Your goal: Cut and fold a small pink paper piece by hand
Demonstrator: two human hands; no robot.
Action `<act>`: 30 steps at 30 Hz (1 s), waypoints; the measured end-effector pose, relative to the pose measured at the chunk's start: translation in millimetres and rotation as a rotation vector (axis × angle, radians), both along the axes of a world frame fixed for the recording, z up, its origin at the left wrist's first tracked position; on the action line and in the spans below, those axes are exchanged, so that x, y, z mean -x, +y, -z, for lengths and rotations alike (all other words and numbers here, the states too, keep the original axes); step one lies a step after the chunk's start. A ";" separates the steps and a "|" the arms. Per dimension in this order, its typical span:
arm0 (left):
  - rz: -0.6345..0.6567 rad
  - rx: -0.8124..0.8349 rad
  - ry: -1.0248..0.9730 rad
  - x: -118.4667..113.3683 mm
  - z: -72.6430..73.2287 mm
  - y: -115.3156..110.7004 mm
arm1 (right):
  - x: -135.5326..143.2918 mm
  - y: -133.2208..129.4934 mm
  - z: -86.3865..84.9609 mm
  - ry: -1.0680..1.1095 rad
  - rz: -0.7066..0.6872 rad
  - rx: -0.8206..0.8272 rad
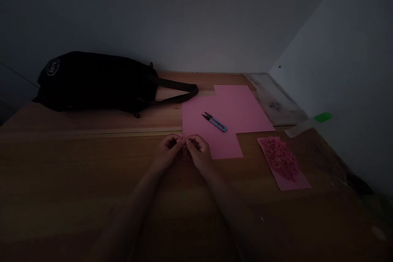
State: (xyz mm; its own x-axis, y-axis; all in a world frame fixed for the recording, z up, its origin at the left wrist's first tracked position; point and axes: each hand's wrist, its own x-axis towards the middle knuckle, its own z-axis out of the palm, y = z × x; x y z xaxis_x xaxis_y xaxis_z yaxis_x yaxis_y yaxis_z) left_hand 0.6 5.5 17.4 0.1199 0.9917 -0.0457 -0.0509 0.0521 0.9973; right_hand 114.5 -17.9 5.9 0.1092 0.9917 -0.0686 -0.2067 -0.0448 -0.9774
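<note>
My left hand (166, 152) and my right hand (199, 153) meet above the near edge of the pink paper. Thumbs and fingertips of both are pinched together on a small pink piece of paper (183, 141), mostly covered by the fingers. Just beyond them, overlapping pink paper sheets (245, 108) lie flat. A pair of thread snips (216, 124) with a blue handle rests on these sheets, blades pointing up and left. Off to the right, a heap of small pink shreds (280, 157) is piled on a narrow pink sheet (294, 185).
A black bag (98, 82) lies along the wall at the back left, its strap (181, 86) reaching to the paper. A clear plastic sleeve (276, 98) and a green-tipped object (323, 117) are at the right wall. The wooden table (76, 180) is dimly lit.
</note>
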 end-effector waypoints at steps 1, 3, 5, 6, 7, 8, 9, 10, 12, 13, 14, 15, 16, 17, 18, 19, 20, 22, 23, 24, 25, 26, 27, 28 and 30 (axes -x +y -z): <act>0.001 -0.002 0.003 0.0 0.1 0.0 | 0.0 0.1 -0.3 0.001 -0.001 -0.002; 0.005 -0.007 0.013 0.4 0.5 -0.1 | -0.1 0.2 -1.5 0.000 0.005 -0.011; 0.011 -0.011 0.016 0.9 1.2 -0.2 | -0.3 0.3 -3.0 0.000 0.012 -0.013; 0.017 -0.013 0.014 1.3 1.7 -0.1 | -0.4 0.3 -3.7 0.003 0.012 -0.011; 0.020 -0.015 0.012 1.5 2.3 0.0 | -0.6 0.3 -4.3 0.007 0.011 -0.008; 0.023 -0.018 0.012 1.8 2.9 0.3 | -0.8 0.3 -4.5 0.011 0.008 -0.006; 0.025 -0.022 0.014 1.9 3.4 0.5 | -1.1 0.3 -4.5 0.016 0.004 -0.005; 0.024 -0.026 0.018 2.0 3.8 0.8 | -1.3 0.3 -4.2 0.021 -0.001 -0.005; 0.014 -0.033 0.024 2.0 4.3 1.2 | -1.6 0.5 -3.1 0.026 -0.010 -0.009; 0.010 -0.035 0.027 1.9 4.3 1.3 | -1.7 0.6 -2.5 0.028 -0.014 -0.012; 0.009 -0.034 0.029 1.9 4.3 1.4 | -1.8 0.7 -1.9 0.029 -0.015 -0.015; 0.009 -0.034 0.030 1.8 4.2 1.4 | -1.8 0.8 -1.5 0.031 -0.014 -0.016; 0.011 -0.032 0.031 1.8 4.2 1.4 | -1.7 0.9 -1.3 0.033 -0.012 -0.016; 0.012 -0.031 0.030 1.8 4.2 1.3 | -1.7 1.0 -1.4 0.035 -0.009 -0.016; 0.012 -0.032 0.029 1.8 4.2 1.3 | -1.6 1.0 -1.6 0.036 -0.008 -0.013; 0.012 -0.034 0.028 1.7 4.2 1.2 | -1.5 0.9 -2.0 0.036 -0.008 -0.008; 0.013 -0.037 0.028 1.7 4.1 1.1 | -1.4 0.8 -2.5 0.035 -0.010 -0.001; 0.015 -0.041 0.029 1.7 3.8 0.9 | -1.3 0.5 -3.5 0.033 -0.008 0.012; 0.017 -0.041 0.031 1.6 3.5 0.8 | -1.3 0.3 -4.0 0.030 -0.003 0.017; 0.018 -0.040 0.036 1.6 3.2 0.7 | -1.3 0.3 -4.4 0.028 0.002 0.018; 0.019 -0.039 0.040 1.5 2.9 0.6 | -1.3 0.3 -4.8 0.024 0.007 0.016; 0.020 -0.038 0.043 1.5 2.6 0.4 | -1.4 0.4 -5.3 0.018 0.013 0.012; 0.021 -0.038 0.046 1.5 2.4 0.3 | -1.5 0.4 -5.7 0.009 0.020 0.007; 0.025 -0.038 0.051 1.6 2.3 0.1 | -1.5 0.5 -6.2 -0.002 0.024 0.000; 0.027 -0.038 0.058 1.7 2.3 -0.2 | -1.6 0.6 -7.1 -0.019 0.034 -0.014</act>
State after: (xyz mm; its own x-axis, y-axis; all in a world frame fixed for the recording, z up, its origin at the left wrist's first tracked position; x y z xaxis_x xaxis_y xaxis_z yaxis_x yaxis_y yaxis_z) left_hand -1.0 5.3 15.1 0.1447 0.9894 -0.0153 0.0082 0.0142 0.9999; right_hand 116.1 -17.3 13.0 0.1444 0.9881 -0.0525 -0.1894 -0.0245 -0.9816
